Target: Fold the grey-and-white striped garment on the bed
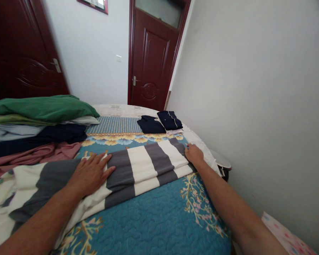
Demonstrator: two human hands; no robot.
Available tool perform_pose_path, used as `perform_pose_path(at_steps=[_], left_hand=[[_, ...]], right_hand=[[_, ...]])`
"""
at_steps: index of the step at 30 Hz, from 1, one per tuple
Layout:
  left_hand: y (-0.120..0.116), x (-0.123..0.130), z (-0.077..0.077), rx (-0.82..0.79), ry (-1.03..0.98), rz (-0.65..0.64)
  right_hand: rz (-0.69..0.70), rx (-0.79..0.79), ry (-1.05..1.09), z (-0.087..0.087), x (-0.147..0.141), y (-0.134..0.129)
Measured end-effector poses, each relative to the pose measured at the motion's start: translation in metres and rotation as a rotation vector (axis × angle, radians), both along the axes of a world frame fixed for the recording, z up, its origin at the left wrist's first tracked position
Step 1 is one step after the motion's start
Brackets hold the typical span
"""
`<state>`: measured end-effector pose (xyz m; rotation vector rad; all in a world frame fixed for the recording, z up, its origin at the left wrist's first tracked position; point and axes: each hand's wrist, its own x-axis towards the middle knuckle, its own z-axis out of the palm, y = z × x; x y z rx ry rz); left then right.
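A long grey-and-white striped cloth (143, 162) lies folded lengthwise across the bed, with layered edges along its near side. Its left end spreads out wider and looser, and shows a small dark print. My left hand (93, 173) rests flat on the middle of the cloth, fingers spread. At the cloth's right end, my right hand (194, 154) is closed on the edge, the fingertips partly hidden from this angle.
Piled clothes stand at the left, with a green garment (42, 108) on top and a pink one (53, 152) low down. Folded navy garments (170, 120) lie at the bed's far side. A teal floral quilt (143, 223) covers the bed. A wall (255, 88) runs along the right.
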<state>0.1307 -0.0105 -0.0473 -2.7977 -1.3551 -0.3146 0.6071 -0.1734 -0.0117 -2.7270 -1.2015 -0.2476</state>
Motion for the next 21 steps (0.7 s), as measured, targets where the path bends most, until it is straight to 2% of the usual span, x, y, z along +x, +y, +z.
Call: perform_pose_path(at_steps=[2,4,7,10,11,13,16,18,21], left_hand=[[-0.002,0.001,0.001,-0.005,-0.005,0.004],[-0.002,0.002,0.0,-0.004,-0.009,0.006],[-0.001,0.001,-0.004,0.012,-0.016,0.007],[0.002,0.0,-0.008,0.033,-0.004,0.005],[0.003,-0.001,-0.009,0.039,0.006,0.002],[0.003,-0.002,-0.009,0.047,0.026,-0.002],[0.002,-0.003,-0.005,0.042,0.036,-0.018],[0.001,-0.003,-0.003,0.03,0.016,-0.026],[0.0,-0.002,-0.002,-0.004,-0.062,-0.025]], right_hand=[[0.034,0.026,-0.062,0.007,-0.016,0.004],[0.206,0.101,-0.088,0.013,-0.047,0.013],[0.608,0.221,-0.031,0.014,-0.12,0.032],[0.941,0.237,0.068,0.003,-0.206,0.055],[0.999,0.23,0.097,-0.002,-0.23,0.063],[1.024,0.185,0.143,-0.012,-0.265,0.075],[0.94,0.126,0.216,-0.023,-0.278,0.082],[0.883,0.11,0.24,-0.027,-0.264,0.08],[0.785,0.077,0.228,-0.027,-0.224,0.073]])
